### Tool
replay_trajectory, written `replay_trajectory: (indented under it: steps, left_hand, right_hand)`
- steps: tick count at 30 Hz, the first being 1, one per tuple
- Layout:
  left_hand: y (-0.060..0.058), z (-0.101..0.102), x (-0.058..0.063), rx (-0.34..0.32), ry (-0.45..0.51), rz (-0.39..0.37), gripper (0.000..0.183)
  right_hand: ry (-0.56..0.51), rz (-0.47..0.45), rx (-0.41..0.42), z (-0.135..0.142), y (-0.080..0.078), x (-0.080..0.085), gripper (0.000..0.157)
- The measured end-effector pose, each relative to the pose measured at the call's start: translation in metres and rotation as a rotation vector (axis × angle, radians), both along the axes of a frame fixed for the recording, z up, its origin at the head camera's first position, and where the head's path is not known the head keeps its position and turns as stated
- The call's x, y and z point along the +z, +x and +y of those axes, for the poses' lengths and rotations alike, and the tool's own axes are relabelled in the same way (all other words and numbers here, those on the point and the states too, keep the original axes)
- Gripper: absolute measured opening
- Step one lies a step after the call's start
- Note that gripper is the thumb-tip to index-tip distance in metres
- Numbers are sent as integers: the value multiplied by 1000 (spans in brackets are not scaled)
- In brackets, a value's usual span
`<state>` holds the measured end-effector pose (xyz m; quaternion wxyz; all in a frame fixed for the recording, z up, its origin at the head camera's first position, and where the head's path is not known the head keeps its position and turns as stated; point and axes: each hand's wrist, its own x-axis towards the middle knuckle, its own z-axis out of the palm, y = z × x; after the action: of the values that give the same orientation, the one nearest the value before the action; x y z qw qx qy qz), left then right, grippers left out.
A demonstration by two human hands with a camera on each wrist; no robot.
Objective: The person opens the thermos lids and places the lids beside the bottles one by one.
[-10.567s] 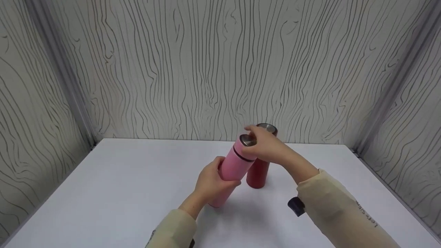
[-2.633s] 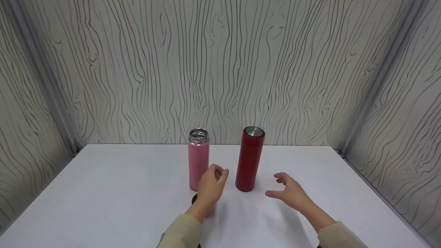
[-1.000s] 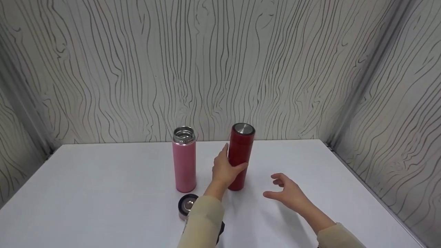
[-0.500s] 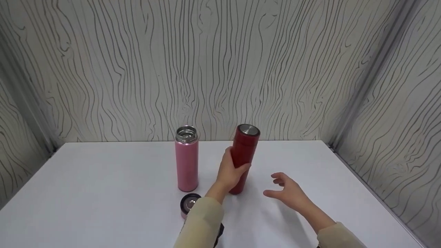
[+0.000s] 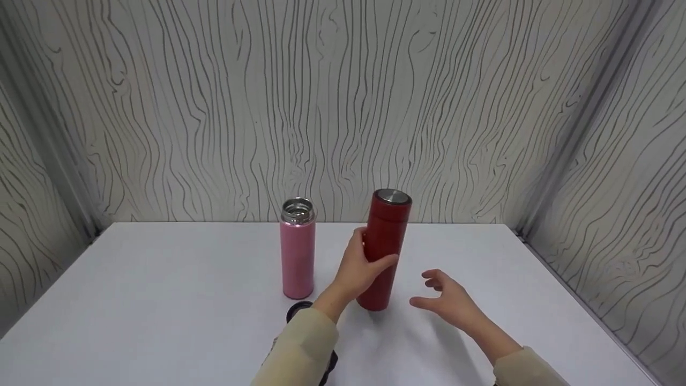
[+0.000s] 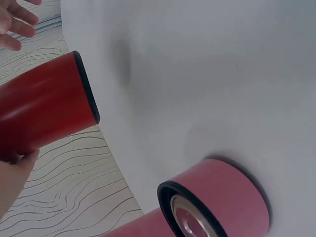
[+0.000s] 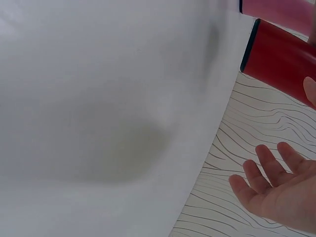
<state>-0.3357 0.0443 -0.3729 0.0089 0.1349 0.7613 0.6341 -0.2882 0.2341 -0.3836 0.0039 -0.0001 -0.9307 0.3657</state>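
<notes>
My left hand [image 5: 358, 268] grips a red thermos [image 5: 387, 236] around its middle, fingers behind and thumb across the front. The thermos has its steel-topped lid [image 5: 394, 197] on and leans slightly right. In the left wrist view its dark-edged base [image 6: 88, 86] is raised above the table. To the left stands a pink thermos [image 5: 298, 257], upright, with its bare steel mouth uncovered. Its pink lid [image 6: 227, 195] lies upside down on the table, partly hidden by my left sleeve in the head view. My right hand [image 5: 453, 303] holds nothing; its relaxed fingers point toward the red thermos.
A white table [image 5: 177, 289] carries these things. Behind it rises a wood-grain patterned panel [image 5: 257, 107], with similar panels at both sides. The table's back edge runs close behind the thermoses.
My left hand let go of the pink thermos's lid, reached right, took hold of the red thermos and lifted it toward me. The pink thermos, earlier capped and held, now stands open. The right hand stays put.
</notes>
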Motion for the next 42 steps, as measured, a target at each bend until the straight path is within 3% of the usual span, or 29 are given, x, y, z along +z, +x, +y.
replay_trajectory:
  steps: [7,20,32,37,42]
  left_hand:
    - [-1,-15,3,-5,23,39,67]
    - [9,-40,0,31,-71,103,67]
    - [18,-47,2,91,-220,163,65]
    - [19,-44,2,132,-305,203,64]
    - [21,-41,0,142,-344,226,63]
  right_hand:
    - [-11,3,18,-1,-5,1,69]
    - [-36,22,9,-7,-8,4,62]
    - [-299,24,-3,-10,-14,34,57]
    - [-412,39,37,-10,-15,50,62]
    - [-454,75,85,-13,-15,64,63]
